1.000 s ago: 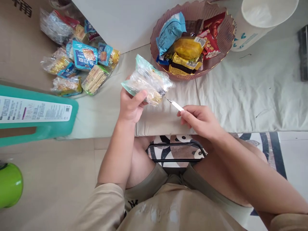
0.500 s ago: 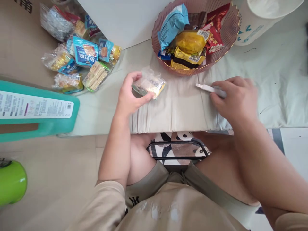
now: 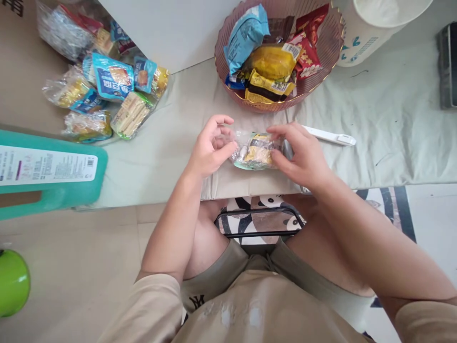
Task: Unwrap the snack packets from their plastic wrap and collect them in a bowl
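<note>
A clear plastic snack packet [image 3: 257, 148] with a yellow and black wrapper inside lies at the front of the cloth-covered table, between my hands. My left hand [image 3: 213, 146] curls around its left end, the thumb on the crinkled film. At the other end, my right hand [image 3: 302, 153] grips the packet between thumb and fingers, which hide that edge. Just behind my right hand rests a slim white cutter [image 3: 333, 136], let go on the cloth.
A pink ribbed bowl [image 3: 317, 88] of wrapped snacks stands behind the packet, beside a white paper bucket [image 3: 367, 38]. Several packaged snacks [image 3: 114, 76] are heaped at the left, near a teal container [image 3: 85, 186]. A dark object [image 3: 449, 66] sits at the far right.
My right hand has put the cutter down and moved left onto the packet. The packet has shifted right and turned, with my left hand following it. The view has swung slightly.
</note>
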`<action>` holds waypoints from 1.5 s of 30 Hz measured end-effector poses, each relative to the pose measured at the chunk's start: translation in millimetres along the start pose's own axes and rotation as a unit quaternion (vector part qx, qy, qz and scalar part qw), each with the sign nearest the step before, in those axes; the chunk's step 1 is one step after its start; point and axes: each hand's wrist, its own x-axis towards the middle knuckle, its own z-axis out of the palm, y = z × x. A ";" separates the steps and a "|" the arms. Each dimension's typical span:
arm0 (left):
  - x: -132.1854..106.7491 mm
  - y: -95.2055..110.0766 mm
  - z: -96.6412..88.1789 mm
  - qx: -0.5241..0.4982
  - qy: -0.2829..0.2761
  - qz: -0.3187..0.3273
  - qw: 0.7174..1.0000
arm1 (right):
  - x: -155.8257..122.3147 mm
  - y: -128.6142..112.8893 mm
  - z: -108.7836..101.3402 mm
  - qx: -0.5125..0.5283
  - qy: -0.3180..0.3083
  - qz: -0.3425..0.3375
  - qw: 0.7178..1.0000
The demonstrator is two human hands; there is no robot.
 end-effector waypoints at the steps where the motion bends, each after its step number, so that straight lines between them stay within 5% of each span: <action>1: 1.1 0.5 0.9 -0.002 0.017 0.005 1.000 | 0.1 0.4 -1.5 -0.002 0.007 0.011 1.000; 9: 4.7 -20.9 -24.4 -0.041 0.115 -0.085 0.989 | -3.3 12.0 -27.9 -0.021 0.068 0.130 0.989; 14: -0.6 -21.3 -40.4 -0.008 0.087 -0.153 0.984 | -4.2 27.9 -38.8 -0.034 0.130 0.177 0.975; 17: -3.4 -16.7 -43.0 0.053 0.122 -0.110 0.985 | -4.8 30.2 -39.4 -0.036 0.181 0.192 0.964; 20: -5.0 -11.0 -42.5 0.114 0.163 0.016 0.980 | -6.6 27.4 -39.1 0.012 0.245 0.140 0.959; 22: -5.0 -8.6 -40.9 0.154 0.109 0.066 0.980 | -7.8 25.8 -38.4 0.034 0.201 0.098 0.974; 25: -3.6 -7.4 -37.4 0.186 0.030 0.062 0.980 | -8.0 26.1 -34.8 -0.007 0.084 0.066 0.994; 27: -2.8 -6.7 -35.5 0.190 0.036 0.050 0.980 | -7.2 26.9 -31.5 -0.038 0.058 0.052 0.996; 31: -2.2 -4.8 -33.1 0.186 0.078 0.051 0.978 | -5.7 24.4 -28.1 -0.049 0.094 0.019 0.994; 36: -0.2 -5.8 -30.0 0.190 0.038 0.050 0.980 | -6.9 17.9 -31.4 -0.055 0.138 -0.020 0.989; 40: 0.4 -4.7 -31.3 0.188 0.097 0.080 0.974 | -9.7 13.6 -36.7 -0.067 0.178 -0.085 0.978; 45: -8.2 2.8 -33.6 0.234 0.090 0.181 0.951 | -14.1 9.3 -39.6 -0.046 0.123 -0.138 0.982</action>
